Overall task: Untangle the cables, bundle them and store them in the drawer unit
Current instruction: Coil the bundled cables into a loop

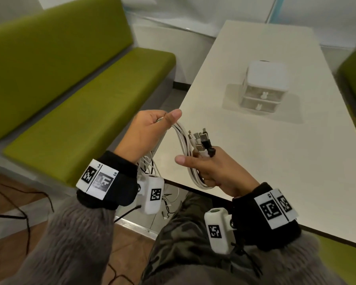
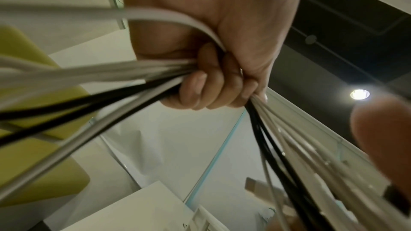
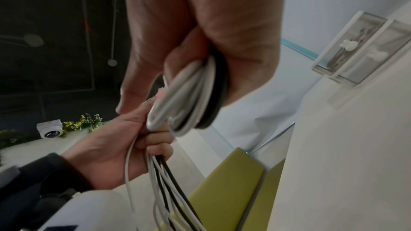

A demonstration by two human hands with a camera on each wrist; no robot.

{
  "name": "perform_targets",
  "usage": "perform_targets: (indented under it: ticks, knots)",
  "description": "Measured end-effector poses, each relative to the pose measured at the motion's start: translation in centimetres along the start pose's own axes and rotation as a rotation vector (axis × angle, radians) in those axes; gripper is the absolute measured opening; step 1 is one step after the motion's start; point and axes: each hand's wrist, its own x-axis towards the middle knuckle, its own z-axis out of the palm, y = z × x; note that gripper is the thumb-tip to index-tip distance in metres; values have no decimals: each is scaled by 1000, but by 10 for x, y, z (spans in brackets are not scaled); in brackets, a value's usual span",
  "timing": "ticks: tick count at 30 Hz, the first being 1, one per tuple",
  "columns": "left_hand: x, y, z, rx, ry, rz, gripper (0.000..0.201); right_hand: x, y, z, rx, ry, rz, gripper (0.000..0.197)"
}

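I hold a bunch of white and black cables [image 1: 183, 140] in the air between both hands, just off the table's near left corner. My left hand [image 1: 152, 128] grips the top of the looped strands, fingers curled round them [image 2: 206, 83]. My right hand [image 1: 210, 169] clasps the lower part of the loop [image 3: 195, 94], with several plug ends [image 1: 201, 140] sticking up above its fingers. Loose cable tails [image 1: 150, 167] hang down below my left wrist. The white two-drawer unit [image 1: 263, 87] stands on the table, both drawers closed, with cables showing inside one drawer [image 3: 347, 50].
The white table [image 1: 255, 151] stretches ahead on the right. A green bench [image 1: 80, 112] runs along the left, and another green seat [image 1: 353, 79] sits at the far right edge. Thin black wires [image 1: 19, 202] trail on the wooden floor at the lower left.
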Motion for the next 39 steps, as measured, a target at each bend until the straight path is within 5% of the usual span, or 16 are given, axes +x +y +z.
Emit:
perform_targets:
  ticks: [9, 12, 14, 17, 24, 31, 36, 39]
  knots:
    - [0, 2, 11, -76, 16, -61, 59, -5, 15, -6, -211, 198, -34, 47]
    - [0, 2, 11, -66, -5, -57, 65, -8, 19, -3, -227, 295, -70, 25]
    - [0, 3, 11, -68, -14, -61, 64, -10, 23, -5, -220, 300, -73, 34]
    - [2, 5, 12, -55, -28, -79, 56, -10, 25, -6, -301, 286, -93, 16]
    - [-1, 4, 20, 41, -65, -24, 54, -6, 29, -13, -385, 319, -11, 30]
    - [1, 4, 26, 19, -45, 13, 59, -1, 27, -15, -839, 378, -133, 17]
    - [14, 13, 24, 29, -54, 65, 59, 7, 10, -18, -139, 178, -67, 19]
    - [16, 10, 21, -20, -68, 34, 62, 5, 9, -12, -3, 169, -44, 22]
